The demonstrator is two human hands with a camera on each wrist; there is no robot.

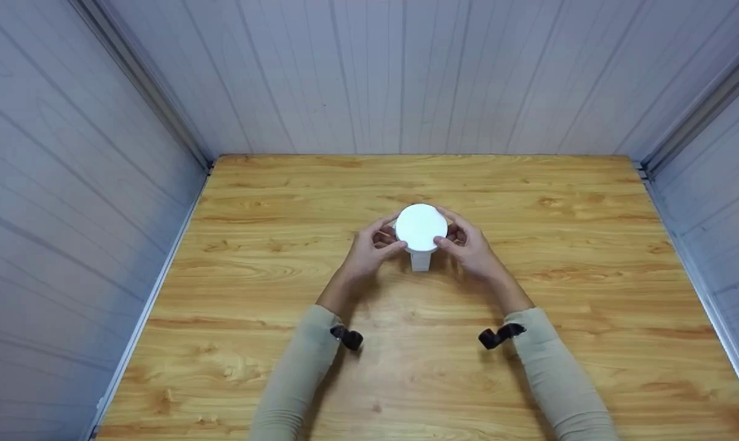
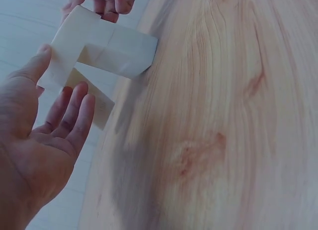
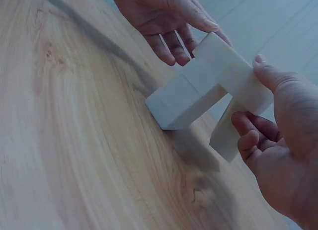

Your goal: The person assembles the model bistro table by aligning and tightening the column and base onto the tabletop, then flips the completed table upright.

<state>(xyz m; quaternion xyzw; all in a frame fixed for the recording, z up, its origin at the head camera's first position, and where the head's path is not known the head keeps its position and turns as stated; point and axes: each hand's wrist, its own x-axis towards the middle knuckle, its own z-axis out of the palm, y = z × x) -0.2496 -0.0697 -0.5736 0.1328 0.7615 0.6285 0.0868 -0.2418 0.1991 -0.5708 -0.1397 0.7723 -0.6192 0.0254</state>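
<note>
A white piece with a round flat top (image 1: pixel 420 226) and a square stem (image 1: pixel 420 260) stands on the wooden table (image 1: pixel 577 294), stem end down on the wood. My left hand (image 1: pixel 384 242) holds the disc's left side, thumb on the rim and fingers behind it. My right hand (image 1: pixel 458 240) grips the right side the same way. In the left wrist view the white piece (image 2: pixel 114 48) is tilted, and the left hand (image 2: pixel 62 73) has its thumb on the rim. In the right wrist view the white piece (image 3: pixel 198 91) has the right hand (image 3: pixel 248 91) curled round its disc.
Pale panelled walls (image 1: pixel 406 73) close the table on the left, back and right. A small black camera mount sits on each wrist (image 1: pixel 346 337). Bare wood surrounds the white piece on all sides.
</note>
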